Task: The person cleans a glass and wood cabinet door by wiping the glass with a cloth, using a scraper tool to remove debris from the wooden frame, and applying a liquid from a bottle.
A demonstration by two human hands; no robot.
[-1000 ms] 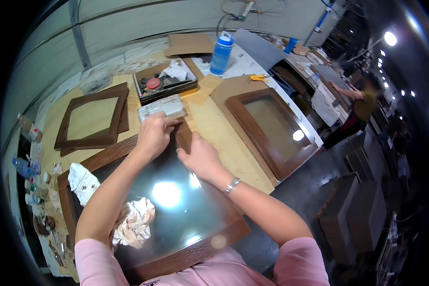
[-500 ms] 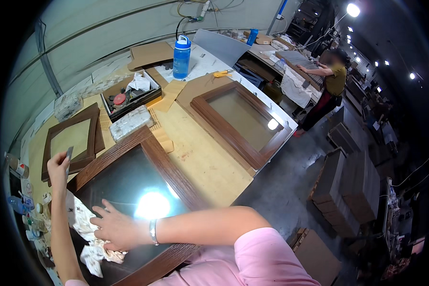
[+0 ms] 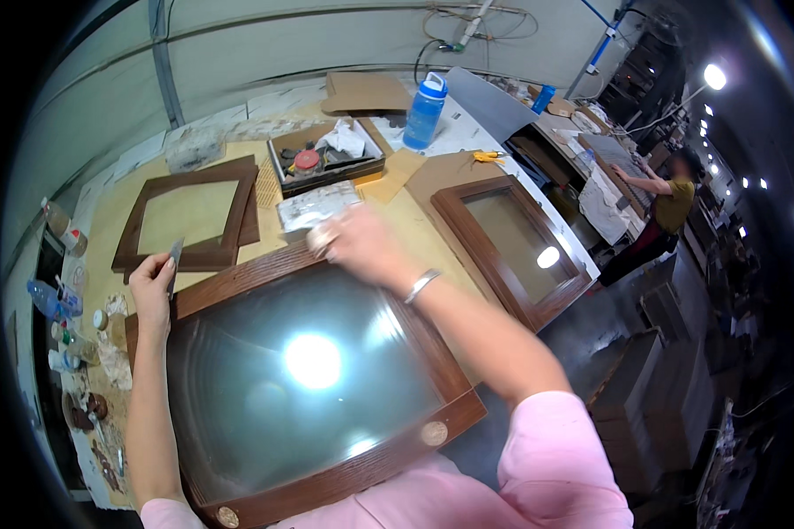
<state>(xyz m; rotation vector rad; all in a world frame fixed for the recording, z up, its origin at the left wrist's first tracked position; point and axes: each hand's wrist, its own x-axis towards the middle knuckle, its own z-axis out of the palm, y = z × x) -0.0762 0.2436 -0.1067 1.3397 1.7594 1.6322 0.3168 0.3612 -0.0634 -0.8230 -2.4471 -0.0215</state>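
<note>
A brown wooden frame with a glass pane lies tilted in front of me, a bright lamp glare on its glass. At the frame's far left corner, my left hand is closed on a thin grey scraper blade that points up. My right hand, smeared by motion, is over the frame's far edge. A bunched pale rag shows at its fingertips, the rest hidden by the hand. Just beyond that hand is a whitish wrapped block.
Smaller brown frames lie on the left and right of the table. Behind stand a tray with a red-lidded jar and a blue bottle. Several bottles line the left edge. A person works at a far-right bench.
My right hand has moved from the glass up to the frame's far edge, and the rag has left the pane. My left hand still grips the scraper blade. The view has swung left.
</note>
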